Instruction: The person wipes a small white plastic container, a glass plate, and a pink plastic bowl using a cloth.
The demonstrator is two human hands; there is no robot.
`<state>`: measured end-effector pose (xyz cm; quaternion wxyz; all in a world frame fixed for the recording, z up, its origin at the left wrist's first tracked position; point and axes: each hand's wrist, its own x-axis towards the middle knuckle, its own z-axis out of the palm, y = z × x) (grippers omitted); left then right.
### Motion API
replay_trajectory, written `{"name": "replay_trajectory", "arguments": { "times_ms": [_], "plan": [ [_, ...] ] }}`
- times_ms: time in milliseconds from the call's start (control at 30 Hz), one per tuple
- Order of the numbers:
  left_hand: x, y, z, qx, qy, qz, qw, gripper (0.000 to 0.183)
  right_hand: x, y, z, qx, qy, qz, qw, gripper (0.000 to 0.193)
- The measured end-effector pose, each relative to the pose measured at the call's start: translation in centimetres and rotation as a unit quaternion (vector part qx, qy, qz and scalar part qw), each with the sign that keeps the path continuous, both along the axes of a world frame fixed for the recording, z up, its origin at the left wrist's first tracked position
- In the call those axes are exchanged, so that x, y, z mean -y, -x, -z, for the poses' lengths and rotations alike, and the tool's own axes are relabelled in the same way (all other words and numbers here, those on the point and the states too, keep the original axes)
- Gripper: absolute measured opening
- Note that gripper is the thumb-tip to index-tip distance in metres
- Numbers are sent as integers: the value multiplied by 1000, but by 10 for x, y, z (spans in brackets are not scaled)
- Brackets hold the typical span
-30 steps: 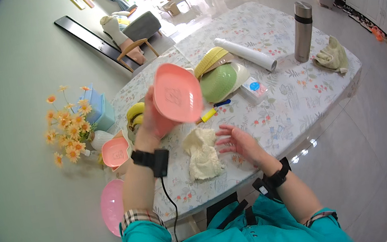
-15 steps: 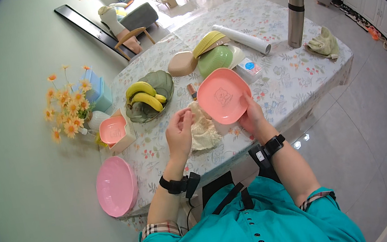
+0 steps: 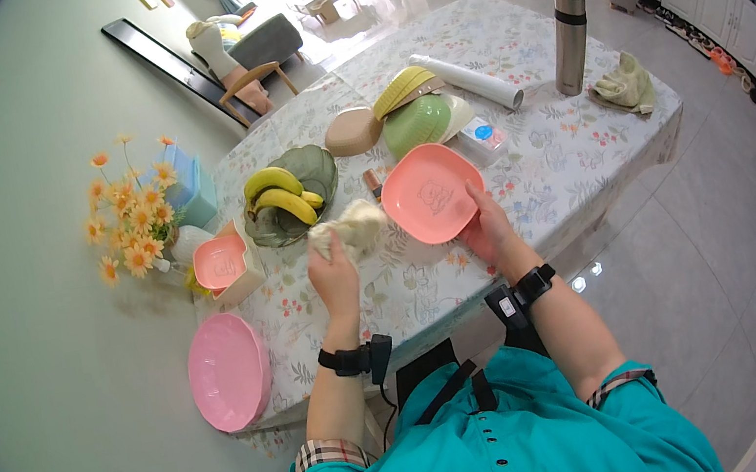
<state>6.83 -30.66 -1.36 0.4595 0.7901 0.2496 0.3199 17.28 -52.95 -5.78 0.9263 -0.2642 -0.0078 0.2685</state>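
Note:
My right hand (image 3: 489, 226) grips a pink square plate (image 3: 433, 194) by its right edge, tilted so its face with a small line drawing shows. In my left hand (image 3: 334, 277) a cream cloth (image 3: 354, 230) is pinched at one end; the rest trails toward the plate. Just behind the cloth lies a green leaf-shaped dish (image 3: 319, 168) with bananas (image 3: 284, 196). A small brown-capped tube (image 3: 374, 183) lies beside the plate, partly hidden by it.
Beyond the plate are green (image 3: 418, 127), yellow (image 3: 403, 92) and beige bowls (image 3: 353, 132), a white roll (image 3: 467, 81) and a steel flask (image 3: 571, 41). At left stand a pink basin (image 3: 230, 372), a holder with small pink plates (image 3: 222, 263) and flowers (image 3: 135, 225). A folded cloth (image 3: 623, 85) lies far right.
My left hand has taken up the cream cloth from the table and drawn it left, toward the banana dish. The pink plate has shifted slightly down and left.

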Motion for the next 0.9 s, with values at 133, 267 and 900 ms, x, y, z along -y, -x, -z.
{"name": "replay_trajectory", "arguments": {
  "times_ms": [133,267,900],
  "plan": [
    [17,-25,-24,226,65,10,972,32,-5,1,-3,6,25,-3,1000,54],
    [68,-39,-43,33,-109,227,967,36,0,2,-3,54,46,-24,997,56],
    [60,-53,7,-4,-528,249,812,56,-10,3,10,90,54,46,993,47]
  ]
}}
